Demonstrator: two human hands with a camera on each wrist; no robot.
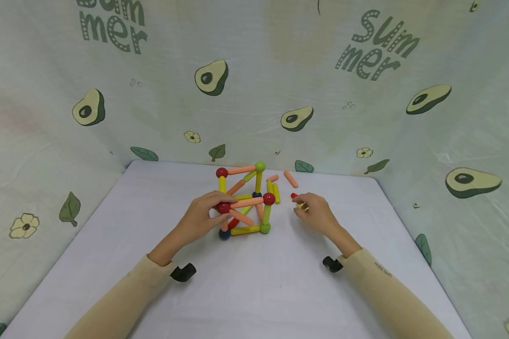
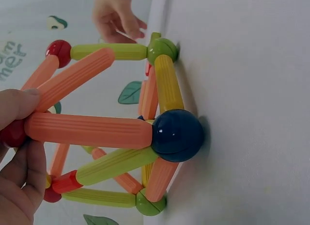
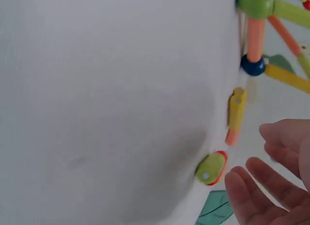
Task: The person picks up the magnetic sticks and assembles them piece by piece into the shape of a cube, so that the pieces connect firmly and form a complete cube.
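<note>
A cube-like frame of magnetic rods and balls stands on the table. My left hand (image 1: 200,215) grips the red ball (image 1: 224,207) at its near upper left corner, with the thumb at an orange rod (image 2: 77,77) that slants from there with one end free. Below that ball, another orange rod (image 2: 89,130) runs to a dark blue ball (image 2: 178,135) on the table. To the right, my right hand (image 1: 318,214) hovers with fingers loosely bent and apart, holding nothing. Right by its fingertips lie a green rod (image 3: 211,168) and a red rod (image 1: 294,195).
Between the frame and my right hand lie two yellow rods (image 1: 273,192) and a short-looking orange rod (image 1: 273,178). Farther back is another orange rod (image 1: 290,179). A printed cloth (image 1: 254,113) hangs behind and along both sides of the white table (image 1: 246,287).
</note>
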